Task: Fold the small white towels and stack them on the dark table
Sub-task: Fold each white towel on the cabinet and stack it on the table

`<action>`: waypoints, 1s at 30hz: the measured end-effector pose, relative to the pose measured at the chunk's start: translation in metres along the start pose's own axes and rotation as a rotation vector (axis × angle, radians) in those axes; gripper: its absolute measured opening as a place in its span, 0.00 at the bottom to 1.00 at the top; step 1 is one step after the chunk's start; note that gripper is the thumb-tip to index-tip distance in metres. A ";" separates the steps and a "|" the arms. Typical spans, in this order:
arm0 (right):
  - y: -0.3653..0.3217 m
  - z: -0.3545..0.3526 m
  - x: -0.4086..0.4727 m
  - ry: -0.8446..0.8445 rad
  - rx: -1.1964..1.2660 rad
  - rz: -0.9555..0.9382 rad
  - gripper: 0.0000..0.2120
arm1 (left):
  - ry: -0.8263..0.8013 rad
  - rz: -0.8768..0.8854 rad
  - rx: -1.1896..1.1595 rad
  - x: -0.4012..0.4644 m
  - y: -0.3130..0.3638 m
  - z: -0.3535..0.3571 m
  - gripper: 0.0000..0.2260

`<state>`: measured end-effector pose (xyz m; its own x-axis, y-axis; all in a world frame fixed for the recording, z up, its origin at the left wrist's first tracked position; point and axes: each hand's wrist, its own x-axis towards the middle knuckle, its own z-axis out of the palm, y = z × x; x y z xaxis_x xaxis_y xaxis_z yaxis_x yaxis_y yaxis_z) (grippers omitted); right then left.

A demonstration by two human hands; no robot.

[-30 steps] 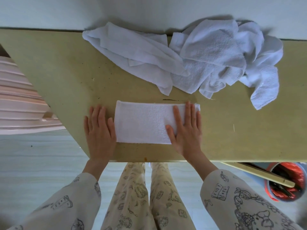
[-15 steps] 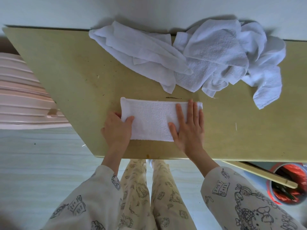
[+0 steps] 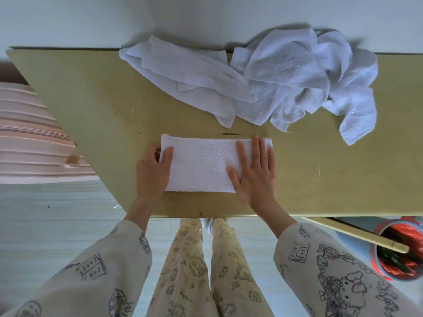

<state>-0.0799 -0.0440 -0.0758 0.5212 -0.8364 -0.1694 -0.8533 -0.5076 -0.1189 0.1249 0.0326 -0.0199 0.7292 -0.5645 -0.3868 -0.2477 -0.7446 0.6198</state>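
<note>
A small white towel, folded into a long rectangle, lies on the olive-tan table near its front edge. My left hand pinches the towel's left end, thumb on top and fingers tucked under the edge. My right hand lies flat on the right end, fingers straight, pressing it down. A heap of unfolded white towels sits at the back of the table against the wall.
A pink ribbed case stands left of the table. Below the table's right side is a bin with a red liner. The pale wall runs behind the table. My patterned trouser legs show below the front edge.
My left hand moved from flat on the table beside the towel to its left end and took hold of that edge. The right hand stayed pressed on the right end.
</note>
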 end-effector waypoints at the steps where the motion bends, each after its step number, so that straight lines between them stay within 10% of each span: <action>1: 0.000 0.000 0.000 -0.005 0.001 0.002 0.30 | 0.008 0.030 0.009 -0.002 0.003 0.000 0.10; 7: 0.003 -0.013 0.000 -0.015 0.172 -0.016 0.30 | 0.104 0.196 -0.047 -0.024 0.042 0.010 0.09; 13: 0.018 -0.058 -0.011 0.336 0.698 0.124 0.15 | 0.010 0.324 -0.017 -0.045 0.079 0.054 0.08; 18: 0.032 -0.062 -0.007 -0.026 1.243 0.598 0.09 | -0.103 0.343 0.089 -0.054 0.092 0.096 0.09; 30: 0.041 -0.056 0.005 -0.126 1.131 0.583 0.13 | -0.280 0.485 -0.005 -0.066 0.075 0.114 0.11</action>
<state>-0.1134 -0.0803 -0.0265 0.1262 -0.8184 -0.5606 -0.5005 0.4354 -0.7483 -0.0143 -0.0270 -0.0258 0.3352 -0.9154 -0.2229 -0.5090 -0.3751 0.7747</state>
